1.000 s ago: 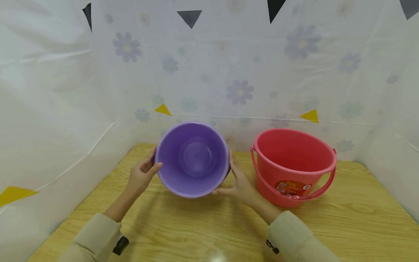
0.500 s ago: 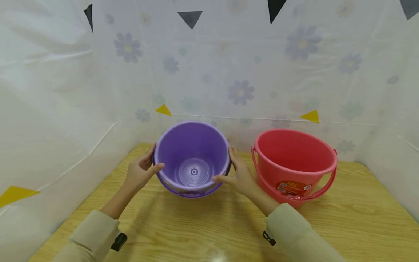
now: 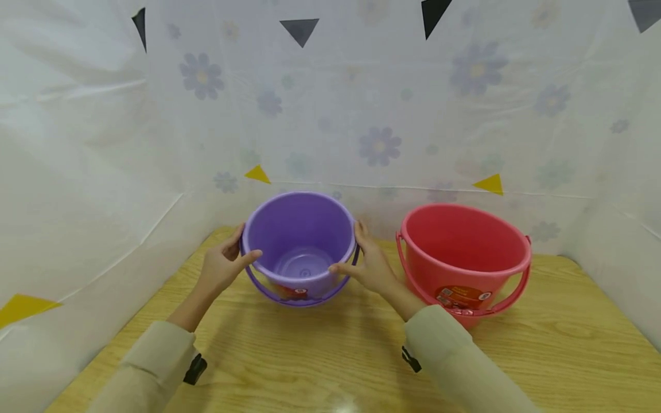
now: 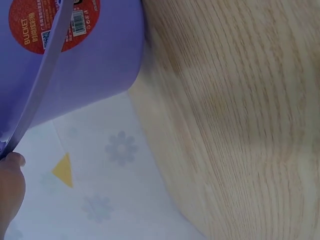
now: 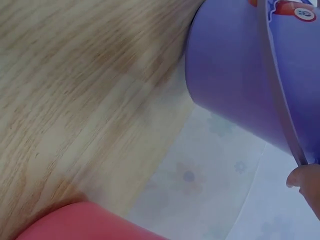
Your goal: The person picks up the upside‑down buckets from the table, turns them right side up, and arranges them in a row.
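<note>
Between my two hands is a purple bucket (image 3: pixel 302 229), its mouth tipped toward me and its handle hanging in front. My left hand (image 3: pixel 221 265) grips the rim on the left, thumb over the edge and fingers along the outside. On the other side my right hand (image 3: pixel 373 265) holds the rim the same way. Both wrist views show the bucket's base close to the wooden table (image 4: pixel 235 100); whether it touches is unclear. A red label (image 4: pixel 55 25) sits on the bucket's wall in the left wrist view.
To the right of the purple bucket stands a red bucket (image 3: pixel 465 241), upright, with its handle lowered at the front. A white flowered sheet (image 3: pixel 330 115) hangs behind the table and along both sides. Yellow triangles (image 3: pixel 488 183) are stuck on it.
The purple bucket has tilted back toward upright, so its front label and handle now show. My right hand has shifted slightly left with the rim. The red bucket stays put.
</note>
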Demonstrator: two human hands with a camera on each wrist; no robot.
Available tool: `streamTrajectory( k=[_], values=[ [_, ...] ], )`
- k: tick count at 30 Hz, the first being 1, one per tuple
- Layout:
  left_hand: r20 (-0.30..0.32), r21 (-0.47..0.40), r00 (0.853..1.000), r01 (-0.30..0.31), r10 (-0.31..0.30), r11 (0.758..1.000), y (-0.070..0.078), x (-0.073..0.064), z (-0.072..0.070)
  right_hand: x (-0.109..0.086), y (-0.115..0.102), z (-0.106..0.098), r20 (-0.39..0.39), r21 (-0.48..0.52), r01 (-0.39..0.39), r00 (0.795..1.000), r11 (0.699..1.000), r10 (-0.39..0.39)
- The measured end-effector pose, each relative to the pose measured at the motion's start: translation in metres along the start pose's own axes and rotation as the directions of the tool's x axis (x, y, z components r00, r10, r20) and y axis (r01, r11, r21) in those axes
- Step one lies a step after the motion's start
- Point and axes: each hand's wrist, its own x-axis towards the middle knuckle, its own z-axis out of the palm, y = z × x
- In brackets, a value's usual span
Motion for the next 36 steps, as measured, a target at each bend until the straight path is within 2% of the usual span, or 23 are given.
streamTrajectory(
  k=[6,18,23,28,36],
  values=[
    [0.002,0.019,1.0,0.015,-0.015,1.0,-0.002,0.01,0.004,0.01,0.002,0.001,0.015,0.024,-0.064,0.998,0.998,0.064],
    [-0.042,0.039,0.998,0.046,-0.045,0.998,-0.003,0.022,0.008,0.019,-0.004,0.008,-0.03,0.034,-0.141,0.989,0.989,0.142],
    [-0.045,0.04,0.997,0.065,-0.063,0.997,-0.006,0.026,0.007,0.02,-0.007,0.012,-0.048,0.038,-0.147,0.988,0.988,0.149],
    [-0.034,0.053,0.996,0.079,-0.078,0.995,-0.008,0.028,0.007,0.018,-0.008,0.012,-0.034,0.058,-0.157,0.987,0.986,0.159],
    [-0.027,0.128,0.993,0.115,-0.113,0.985,-0.008,0.031,0.007,0.012,0.001,0.009,-0.045,0.049,-0.138,0.989,0.989,0.14]
  ],
)
